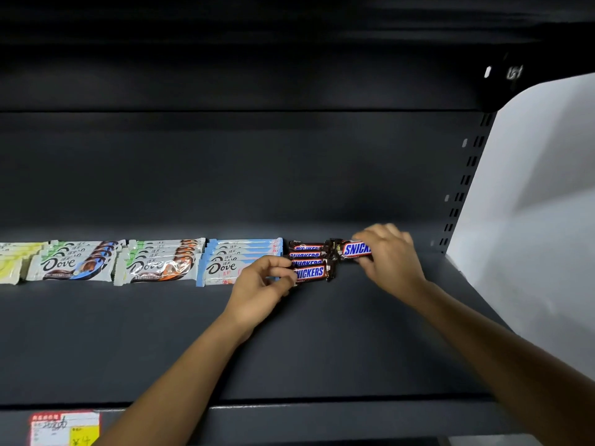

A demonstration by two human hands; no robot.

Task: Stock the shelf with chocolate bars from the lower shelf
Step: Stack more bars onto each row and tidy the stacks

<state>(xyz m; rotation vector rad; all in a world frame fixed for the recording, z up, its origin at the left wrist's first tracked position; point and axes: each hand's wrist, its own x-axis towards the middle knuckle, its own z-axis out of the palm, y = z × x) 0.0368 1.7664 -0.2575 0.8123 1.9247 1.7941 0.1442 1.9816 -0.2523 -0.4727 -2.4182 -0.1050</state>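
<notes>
A row of several brown Snickers bars (308, 259) lies flat on the dark shelf (322, 333), stacked front to back. My left hand (262, 286) pinches the left end of the frontmost Snickers bar (309, 272). Just right of that row, my right hand (388, 255) grips another Snickers bar (354, 249) by its right end, its left end touching the row. Whether that bar rests on the shelf or hovers just above it is unclear.
Left of the Snickers are rows of Dove bars: blue-trimmed (235, 262), orange-marked (161, 262), blue-and-brown (74, 262) and yellowish ones (9, 265) at the far left. A price label (64, 428) hangs on the shelf's front edge. A white panel (531, 204) and slotted upright (463, 181) bound the right side.
</notes>
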